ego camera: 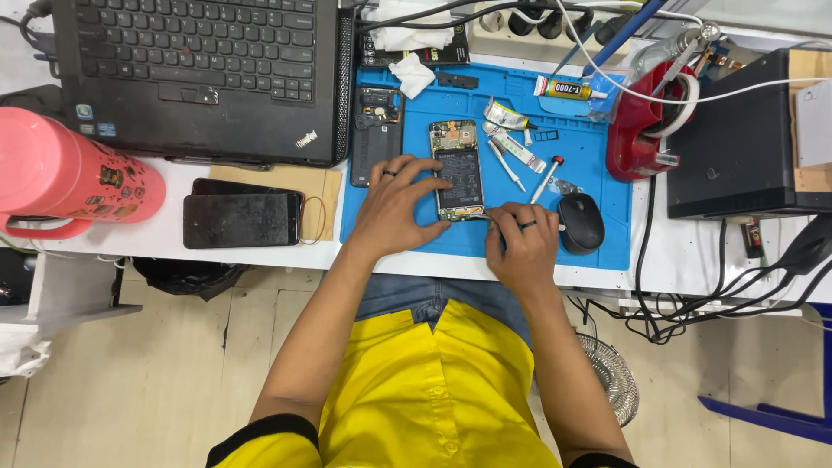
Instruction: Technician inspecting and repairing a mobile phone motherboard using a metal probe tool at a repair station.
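While both hands grip it, opened phone (458, 172) (back off), black battery, green board exposed.

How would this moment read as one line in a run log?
left hand: steadies opened phone | right hand: fingers at phone's bottom edge | surface: blue mat | nearby: mouse

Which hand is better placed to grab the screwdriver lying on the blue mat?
Probably the right hand: it sits at the opened phone's lower right corner, just below the screwdriver. The left hand is across the phone.
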